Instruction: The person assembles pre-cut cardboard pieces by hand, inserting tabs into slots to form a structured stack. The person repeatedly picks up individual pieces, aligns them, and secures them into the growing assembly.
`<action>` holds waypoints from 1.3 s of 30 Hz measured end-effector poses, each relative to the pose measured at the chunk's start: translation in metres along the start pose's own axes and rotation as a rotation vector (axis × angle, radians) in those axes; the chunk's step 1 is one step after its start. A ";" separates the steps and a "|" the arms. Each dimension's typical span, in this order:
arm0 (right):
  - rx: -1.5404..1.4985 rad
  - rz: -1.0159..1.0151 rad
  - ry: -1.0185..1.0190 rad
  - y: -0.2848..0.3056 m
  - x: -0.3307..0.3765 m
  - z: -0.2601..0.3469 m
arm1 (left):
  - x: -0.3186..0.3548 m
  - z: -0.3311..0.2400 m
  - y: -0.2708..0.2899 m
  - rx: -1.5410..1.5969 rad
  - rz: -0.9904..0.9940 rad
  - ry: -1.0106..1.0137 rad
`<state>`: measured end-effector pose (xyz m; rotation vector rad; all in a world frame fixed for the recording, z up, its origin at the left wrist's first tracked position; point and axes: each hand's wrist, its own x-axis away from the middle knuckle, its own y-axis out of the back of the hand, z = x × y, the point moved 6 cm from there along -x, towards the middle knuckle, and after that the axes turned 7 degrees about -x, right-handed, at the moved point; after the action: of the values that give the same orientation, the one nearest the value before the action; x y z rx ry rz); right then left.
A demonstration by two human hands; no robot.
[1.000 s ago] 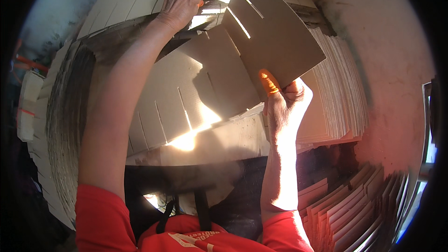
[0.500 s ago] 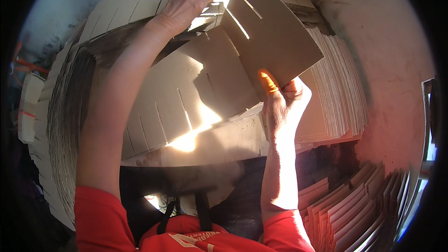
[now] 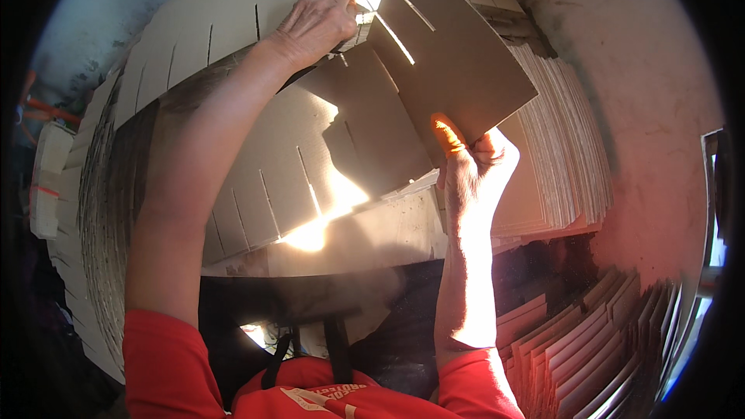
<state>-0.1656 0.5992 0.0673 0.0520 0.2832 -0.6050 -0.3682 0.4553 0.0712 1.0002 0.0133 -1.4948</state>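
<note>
My left hand [image 3: 320, 23] is at the far side, its fingers closed on the near edge of a long slotted cardboard sheet [image 3: 225, 12]. A bit of orange finger cover shows at its fingertips. My right hand [image 3: 479, 157], with an orange cover on the thumb, pinches the lower corner of a brown slotted cardboard panel [image 3: 458, 54] that stands up at a tilt. Its slots are beside my left hand, and the exact joint between sheet and panel is partly hidden. Below lies another slotted cardboard sheet [image 3: 272, 163], lit by a patch of sun.
A tall stack of cardboard sheets [image 3: 555, 147] stands at the right against the wall [image 3: 652, 109]. More cardboard pieces [image 3: 582, 341] stand on edge at the lower right. Layered slotted cardboard [image 3: 97, 217] rises along the left. A pale worktop [image 3: 388, 229] shows in front of me.
My left hand has drawn slightly nearer, and the long slotted sheet has swung down toward me on its left side. My right hand and the brown panel have stayed almost still.
</note>
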 end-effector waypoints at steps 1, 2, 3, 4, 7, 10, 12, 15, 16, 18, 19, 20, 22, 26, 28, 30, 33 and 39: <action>0.019 0.006 0.012 0.000 0.000 0.000 | 0.001 0.001 -0.002 -0.016 0.015 0.001; 0.009 0.007 0.006 -0.001 0.000 -0.001 | 0.004 0.003 -0.004 -0.014 0.043 0.018; 0.001 0.004 -0.003 0.000 0.000 -0.003 | 0.004 0.003 -0.004 -0.007 0.071 0.032; -0.007 0.002 -0.013 0.000 0.000 -0.004 | 0.005 0.003 -0.004 0.000 0.100 0.047; -0.060 -0.005 -0.064 -0.004 0.001 0.003 | -0.001 -0.009 0.016 0.114 -0.013 0.011; -0.090 -0.012 -0.080 -0.005 0.001 0.005 | -0.003 -0.031 0.041 0.140 -0.060 -0.119; -0.116 -0.031 -0.093 -0.002 -0.001 0.001 | -0.005 -0.044 0.065 0.171 -0.079 -0.154; -0.050 0.029 -0.088 0.005 -0.005 0.003 | -0.010 -0.053 0.085 0.204 -0.076 -0.152; -0.013 0.066 -0.082 0.005 -0.005 0.006 | -0.009 -0.051 0.085 0.203 -0.044 -0.138; 0.009 0.005 0.025 0.006 -0.003 0.025 | -0.009 -0.049 0.083 0.210 0.027 -0.116; 0.021 -0.026 0.078 0.007 0.000 0.037 | -0.008 -0.048 0.082 0.217 0.065 -0.108; 0.061 -0.008 0.022 0.008 0.001 0.040 | -0.008 -0.048 0.081 0.224 0.104 -0.099; 0.045 0.029 0.019 0.010 0.002 0.039 | -0.012 -0.049 0.083 0.274 0.094 -0.078; 0.048 -0.011 0.042 0.009 0.003 0.041 | -0.013 -0.050 0.081 0.290 0.057 -0.042; 0.037 -0.022 0.038 0.012 0.000 0.037 | -0.015 -0.054 0.096 0.407 -0.033 -0.094; 0.025 -0.040 0.031 0.014 -0.002 0.035 | -0.014 -0.067 0.111 0.382 -0.065 -0.152; -0.001 -0.076 0.024 0.014 -0.001 0.034 | -0.006 -0.102 0.146 0.179 -0.125 -0.234; -0.064 -0.066 0.070 0.014 0.003 0.025 | 0.004 -0.094 0.162 0.696 0.006 0.034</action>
<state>-0.1491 0.6061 0.0904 0.0018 0.3736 -0.6600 -0.1835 0.4667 0.0970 1.5714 -0.5151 -1.5029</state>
